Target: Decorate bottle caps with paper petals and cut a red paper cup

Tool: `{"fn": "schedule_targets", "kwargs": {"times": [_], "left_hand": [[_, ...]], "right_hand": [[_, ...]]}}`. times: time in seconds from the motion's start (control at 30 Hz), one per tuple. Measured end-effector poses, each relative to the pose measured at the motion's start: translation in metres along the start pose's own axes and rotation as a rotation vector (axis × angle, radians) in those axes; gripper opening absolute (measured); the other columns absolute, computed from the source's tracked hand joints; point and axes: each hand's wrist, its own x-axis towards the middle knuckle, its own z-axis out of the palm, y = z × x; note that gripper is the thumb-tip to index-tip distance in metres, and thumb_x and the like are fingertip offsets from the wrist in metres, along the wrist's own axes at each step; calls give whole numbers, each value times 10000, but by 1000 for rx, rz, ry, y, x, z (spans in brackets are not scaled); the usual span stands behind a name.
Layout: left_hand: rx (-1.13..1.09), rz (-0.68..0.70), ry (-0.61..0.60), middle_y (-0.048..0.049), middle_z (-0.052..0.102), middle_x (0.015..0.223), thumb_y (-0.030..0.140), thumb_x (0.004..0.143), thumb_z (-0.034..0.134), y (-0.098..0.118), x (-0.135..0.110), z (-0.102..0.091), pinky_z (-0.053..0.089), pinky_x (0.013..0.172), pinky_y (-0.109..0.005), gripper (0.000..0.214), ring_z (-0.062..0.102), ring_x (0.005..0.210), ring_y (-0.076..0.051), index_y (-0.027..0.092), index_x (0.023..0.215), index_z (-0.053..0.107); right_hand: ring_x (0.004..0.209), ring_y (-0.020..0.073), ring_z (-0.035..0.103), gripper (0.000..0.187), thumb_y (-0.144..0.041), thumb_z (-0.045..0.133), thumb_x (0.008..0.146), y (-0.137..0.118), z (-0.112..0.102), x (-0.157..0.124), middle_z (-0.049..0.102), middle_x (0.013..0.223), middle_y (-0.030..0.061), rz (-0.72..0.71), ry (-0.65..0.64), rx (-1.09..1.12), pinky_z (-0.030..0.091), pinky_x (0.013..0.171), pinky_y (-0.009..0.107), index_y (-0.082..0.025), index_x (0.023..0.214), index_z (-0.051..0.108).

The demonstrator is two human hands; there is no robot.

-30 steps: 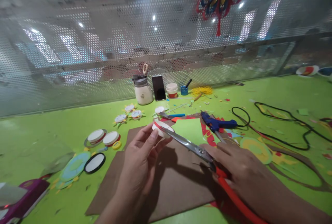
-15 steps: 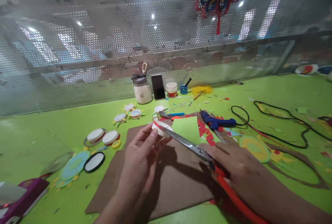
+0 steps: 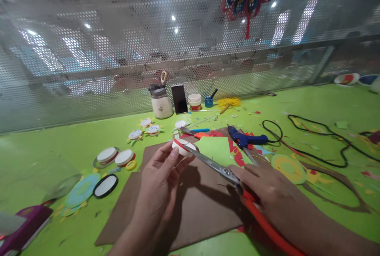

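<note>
On my feed, the left hand [image 3: 158,177] pinches a white disc [image 3: 190,144] with a red band between thumb and fingers; the disc sits tilted at the fingertips, raised above a brown cardboard sheet [image 3: 213,208]. The right hand [image 3: 267,186] is wrapped around the red handles of the scissors [image 3: 228,173]. I see their tips at the disc by its band, near the left thumb, but can't tell how far the blades are parted. Farther out, green paper [image 3: 215,149] lies near a blue glue gun [image 3: 247,140]. At the back I make out a pale jug [image 3: 162,105] under a dark lid, contents hidden, a phone [image 3: 179,99], a white-and-red tub [image 3: 195,102] whose inside I can't read, and a blue jar [image 3: 209,102] with a black stick [image 3: 213,93] poking out.
</note>
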Motion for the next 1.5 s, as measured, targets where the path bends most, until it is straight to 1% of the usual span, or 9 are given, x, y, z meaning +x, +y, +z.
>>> {"fn": "schedule_targets", "kwargs": {"times": [0.13, 0.27, 0.4, 0.53, 0.67, 0.87, 1.13, 1.33, 1.5], "left_hand": [[-6, 21, -5, -93, 721, 1073, 196, 754, 769, 0, 1, 0, 593, 835, -337, 247, 705, 889, -190, 162, 986, 692], [53, 24, 20, -96, 723, 1089, 200, 737, 782, 2, 1, 1, 595, 763, -291, 296, 715, 883, -195, 171, 1015, 683], [128, 24, 43, -114, 705, 1141, 242, 745, 776, 4, -7, 9, 590, 725, -308, 392, 710, 932, -235, 191, 1115, 655], [201, 109, 75, -111, 680, 1184, 306, 814, 704, 8, -21, 21, 575, 723, -302, 343, 702, 932, -226, 209, 1138, 648], [216, 156, 64, -98, 689, 1152, 254, 722, 781, 12, -28, 26, 571, 698, -289, 386, 706, 884, -221, 214, 1091, 677], [282, 160, 62, -103, 682, 1181, 250, 719, 776, 11, -27, 25, 584, 691, -294, 441, 703, 912, -235, 215, 1140, 649], [200, 133, 81, -94, 708, 1090, 309, 816, 693, 11, -26, 28, 571, 721, -289, 311, 703, 881, -203, 196, 1103, 654], [173, 84, 27, -114, 695, 1159, 292, 779, 744, 8, -15, 16, 571, 774, -305, 352, 695, 967, -225, 194, 1106, 659], [192, 43, 22, -121, 687, 1190, 314, 768, 759, 7, -10, 10, 575, 681, -310, 432, 705, 932, -244, 237, 1172, 627]], "right_hand": [[785, 295, 686, 477, -93, 557, 770, 1, -1, 1, 719, 949, 144, 0, 5, 16, 565, 700, 472, -183, 1231, 641], [810, 297, 689, 491, -96, 561, 755, 2, 0, 2, 722, 973, 137, -15, 39, 15, 559, 745, 506, -192, 1231, 637], [796, 277, 682, 482, -111, 548, 771, 2, -1, 2, 719, 967, 130, -20, 47, 10, 557, 700, 442, -192, 1239, 626], [850, 252, 658, 469, -90, 549, 759, 1, -5, 3, 705, 896, 97, -10, 50, 37, 529, 763, 390, -196, 1208, 632], [857, 248, 644, 469, -75, 556, 739, 1, -7, 4, 689, 860, 88, -3, 43, 60, 515, 754, 366, -191, 1187, 637], [867, 271, 647, 531, -50, 554, 705, 4, -1, 2, 692, 920, 113, -8, 19, 69, 521, 746, 414, -173, 1217, 623], [838, 271, 648, 531, -50, 537, 696, 4, -1, 3, 689, 876, 107, -28, 51, 70, 519, 758, 435, -166, 1207, 626], [903, 288, 632, 512, -87, 562, 752, 3, 0, 4, 677, 907, 114, -6, 20, 72, 492, 831, 491, -171, 1256, 603], [889, 276, 626, 478, -112, 574, 776, 1, -1, 4, 670, 902, 105, 16, -3, 78, 498, 776, 430, -189, 1246, 605]]}}
